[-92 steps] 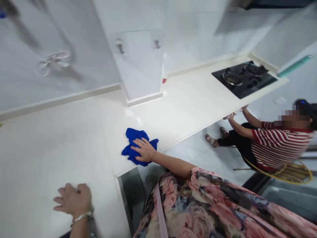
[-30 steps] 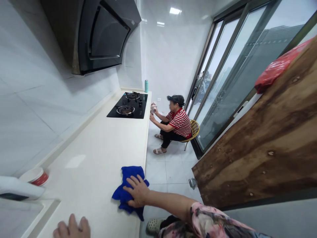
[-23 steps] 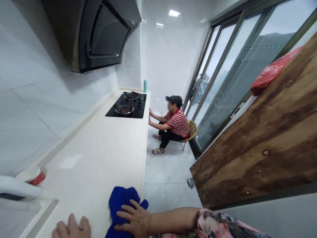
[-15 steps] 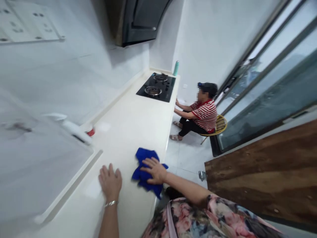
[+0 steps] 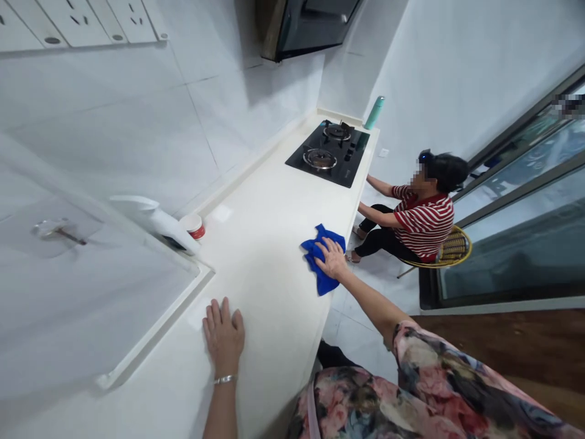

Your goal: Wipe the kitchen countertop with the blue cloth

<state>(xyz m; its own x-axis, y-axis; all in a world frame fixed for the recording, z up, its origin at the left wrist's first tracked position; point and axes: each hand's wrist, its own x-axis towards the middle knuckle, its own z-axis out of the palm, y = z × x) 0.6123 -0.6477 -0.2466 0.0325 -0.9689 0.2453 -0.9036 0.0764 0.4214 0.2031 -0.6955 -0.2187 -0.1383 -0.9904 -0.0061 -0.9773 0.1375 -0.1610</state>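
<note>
A blue cloth (image 5: 323, 285) lies bunched at the front edge of the pale countertop (image 5: 269, 244). My right hand (image 5: 333, 259) presses down on it, gripping it under partly spread fingers. On the left, my left hand (image 5: 225, 335) rests palm down on the counter, open and holding nothing, with a silver bracelet at its wrist. Farther along the counter a black two-burner gas hob (image 5: 329, 152) is set into the top.
A seated person (image 5: 423, 213) in a striped shirt reaches toward the counter front. A red-and-white tub (image 5: 194, 227) and a white spray bottle (image 5: 158, 222) stand by a white panel (image 5: 91, 292). A green bottle (image 5: 375, 113) stands past the hob; a dark hood (image 5: 311, 27) hangs above.
My right hand and the cloth have slid farther along the counter toward the hob. My left hand stays flat on the counter. The camera view has turned somewhat left.
</note>
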